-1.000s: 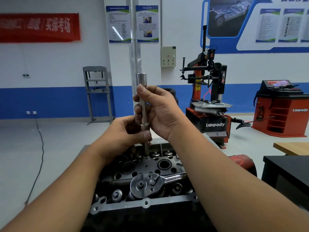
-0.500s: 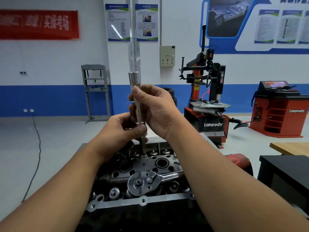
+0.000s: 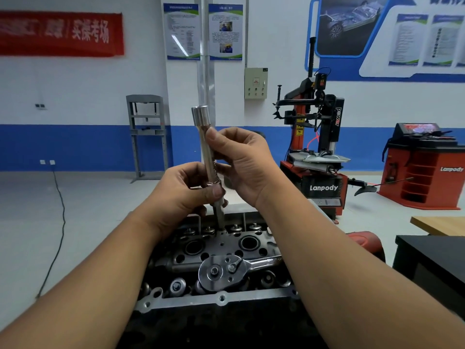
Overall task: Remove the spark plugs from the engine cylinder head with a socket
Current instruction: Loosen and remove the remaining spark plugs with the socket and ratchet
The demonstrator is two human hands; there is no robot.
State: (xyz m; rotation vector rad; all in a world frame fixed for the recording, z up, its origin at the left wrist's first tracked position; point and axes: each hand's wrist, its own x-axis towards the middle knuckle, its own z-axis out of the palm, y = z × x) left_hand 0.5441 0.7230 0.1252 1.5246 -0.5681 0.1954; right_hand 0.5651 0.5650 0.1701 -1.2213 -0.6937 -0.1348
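You have raised and tilted the long socket (image 3: 206, 157) since a second ago, left hand (image 3: 187, 190) pinching its lower joint, right hand (image 3: 245, 162) curled round the shaft (ratchet (image 3: 226, 272) resting on the cylinder head (image 3: 216, 248)), so assembly seems unfinished.

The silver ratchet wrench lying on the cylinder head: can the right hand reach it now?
Probably not at once: the right hand grips the long silver socket tool. The silver ratchet wrench lies uncovered on the cylinder head, so the way looks free.
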